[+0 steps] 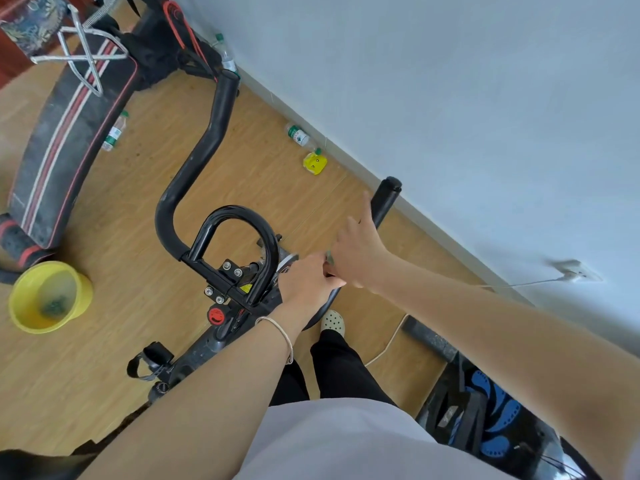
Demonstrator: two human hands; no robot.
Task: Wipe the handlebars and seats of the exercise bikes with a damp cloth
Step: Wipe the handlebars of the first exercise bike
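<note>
The black exercise-bike handlebar (pixel 194 161) fills the middle of the view, with an inner loop (pixel 263 233) and a right grip end (pixel 386 195) near the wall. My left hand (pixel 308 282) grips the bar's right arm close to the stem. Just beyond it, my right hand (pixel 360 251) wraps the same arm with the thumb pointing up. A sliver of grey-green cloth (pixel 329 258) shows under its palm; the rest of the cloth is hidden. No seat is in view.
A yellow basin (pixel 79 296) of water stands on the wood floor at left. A black padded bench (pixel 65 150) and a folding stool (pixel 79 46) lie behind. Plastic bottles (pixel 298 135) and a yellow packet (pixel 314 163) sit along the white wall. Another machine (pixel 491 410) is at lower right.
</note>
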